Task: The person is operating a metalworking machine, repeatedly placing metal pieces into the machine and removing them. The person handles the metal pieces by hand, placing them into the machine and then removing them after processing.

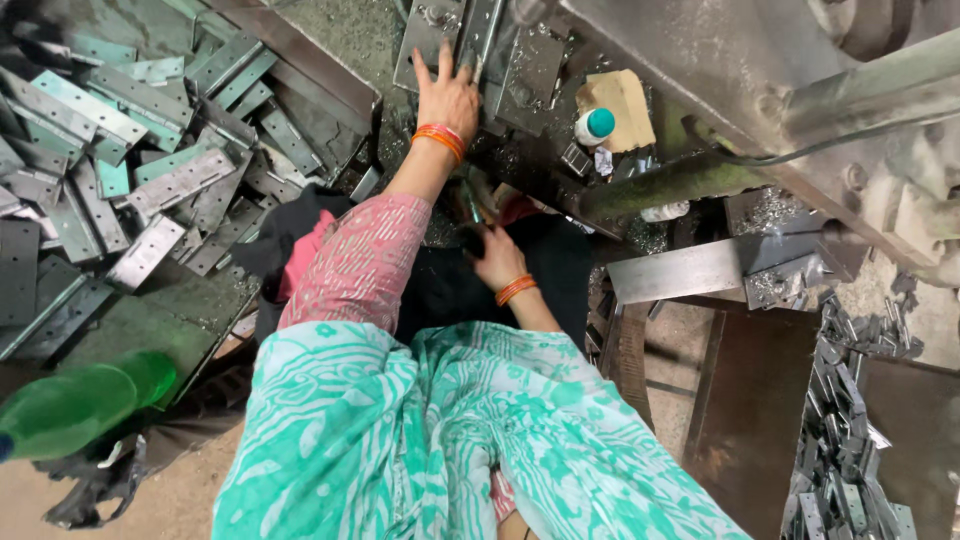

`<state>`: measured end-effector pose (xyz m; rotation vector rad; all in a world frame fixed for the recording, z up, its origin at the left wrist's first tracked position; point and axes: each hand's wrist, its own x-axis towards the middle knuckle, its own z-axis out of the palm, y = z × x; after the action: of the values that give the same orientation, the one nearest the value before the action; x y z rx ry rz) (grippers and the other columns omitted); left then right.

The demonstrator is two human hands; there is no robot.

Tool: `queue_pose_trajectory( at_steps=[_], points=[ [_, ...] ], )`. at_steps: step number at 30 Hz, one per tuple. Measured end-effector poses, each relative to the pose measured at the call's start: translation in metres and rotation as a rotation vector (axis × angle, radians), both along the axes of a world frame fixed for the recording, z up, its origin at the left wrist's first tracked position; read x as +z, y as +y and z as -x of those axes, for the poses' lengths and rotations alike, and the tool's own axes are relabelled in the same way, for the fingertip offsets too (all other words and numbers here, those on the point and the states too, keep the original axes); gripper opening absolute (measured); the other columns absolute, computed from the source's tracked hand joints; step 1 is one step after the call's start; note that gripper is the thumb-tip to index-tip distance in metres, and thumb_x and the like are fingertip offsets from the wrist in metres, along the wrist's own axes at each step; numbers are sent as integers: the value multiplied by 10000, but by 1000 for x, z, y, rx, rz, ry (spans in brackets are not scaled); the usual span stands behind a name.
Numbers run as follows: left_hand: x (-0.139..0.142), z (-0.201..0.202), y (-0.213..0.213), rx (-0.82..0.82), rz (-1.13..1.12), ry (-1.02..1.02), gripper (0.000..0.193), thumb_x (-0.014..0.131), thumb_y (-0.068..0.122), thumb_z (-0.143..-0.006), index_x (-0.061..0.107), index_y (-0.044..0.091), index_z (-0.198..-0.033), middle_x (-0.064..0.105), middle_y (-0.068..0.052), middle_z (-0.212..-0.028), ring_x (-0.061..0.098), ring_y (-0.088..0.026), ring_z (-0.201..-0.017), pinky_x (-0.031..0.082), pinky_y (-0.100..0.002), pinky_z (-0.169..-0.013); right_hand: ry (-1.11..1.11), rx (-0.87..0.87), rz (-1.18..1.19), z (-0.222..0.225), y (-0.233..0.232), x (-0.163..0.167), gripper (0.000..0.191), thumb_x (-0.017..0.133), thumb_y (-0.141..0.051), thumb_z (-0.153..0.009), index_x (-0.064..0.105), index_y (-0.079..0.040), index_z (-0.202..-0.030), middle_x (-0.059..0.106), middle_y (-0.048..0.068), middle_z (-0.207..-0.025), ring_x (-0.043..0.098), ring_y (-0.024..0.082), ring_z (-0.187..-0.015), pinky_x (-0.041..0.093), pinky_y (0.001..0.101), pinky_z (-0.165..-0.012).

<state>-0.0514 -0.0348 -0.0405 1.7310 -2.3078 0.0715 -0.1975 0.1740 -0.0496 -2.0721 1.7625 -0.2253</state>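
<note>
My left hand (447, 95) reaches forward with its fingers spread flat on a grey metal plate (428, 35) at the foot of the machine. Orange bangles sit on that wrist. My right hand (495, 258) is low over my dark lap, also bangled, its fingers curled around a thin greenish metal piece (470, 200) that sticks up out of it. What lies under that hand is hidden.
A heap of flat perforated metal strips (130, 150) fills the tray on the left. A green plastic bottle (70, 405) lies at lower left. A white bottle with a teal cap (595, 125) stands beside a wooden block (625, 100). Small metal brackets (845, 430) pile up at right under the machine body (760, 80).
</note>
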Motion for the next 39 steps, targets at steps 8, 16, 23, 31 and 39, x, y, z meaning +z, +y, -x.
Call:
queue_pose_trajectory(
  at_steps=[8, 16, 23, 31, 39],
  points=[
    [12, 2, -23, 59, -102, -19, 438, 430, 298, -1076, 609, 128, -1438, 444, -24, -1630, 88, -400, -1579, 16, -793, -1150, 128, 7, -132, 3, -29, 46, 545, 705, -313, -851, 613, -114, -1350, 659, 166, -1242, 657, 398, -1102, 554, 504, -910],
    [9, 10, -28, 122, 115, 96, 482, 448, 287, -1025, 608, 144, -1456, 475, -23, -1563, 107, -391, -1534, 27, -787, -1153, -6, -73, 20, -6, 19, -18, 562, 786, -285, -797, 623, -246, -1334, 582, 185, -1397, 635, 429, -1151, 557, 504, -920],
    [20, 3, -15, 81, 173, 171, 431, 552, 211, -944, 700, 90, -1330, 581, -89, -1432, 235, -403, -1486, 69, -785, -1123, -79, 30, 20, 5, 11, -23, 547, 766, -267, -829, 627, -231, -1356, 564, 198, -1430, 624, 446, -1172, 558, 512, -932],
    [36, -74, 29, 108, 56, 476, 281, 671, 186, -944, 706, 83, -1203, 641, -102, -1250, 548, -330, -1224, 417, -549, -1017, -36, 109, 73, 15, -31, 51, 419, 724, -306, -905, 676, -142, -1287, 711, 189, -1187, 668, 398, -1100, 544, 479, -900],
    [-38, -220, 178, 414, 145, 405, 375, 739, 172, -865, 720, 62, -1222, 641, -108, -1327, 502, -365, -1272, 420, -549, -1020, -32, 102, 56, -3, -26, 77, 400, 720, -308, -902, 693, -152, -1270, 711, 172, -1208, 677, 380, -1097, 531, 465, -933]
  ],
)
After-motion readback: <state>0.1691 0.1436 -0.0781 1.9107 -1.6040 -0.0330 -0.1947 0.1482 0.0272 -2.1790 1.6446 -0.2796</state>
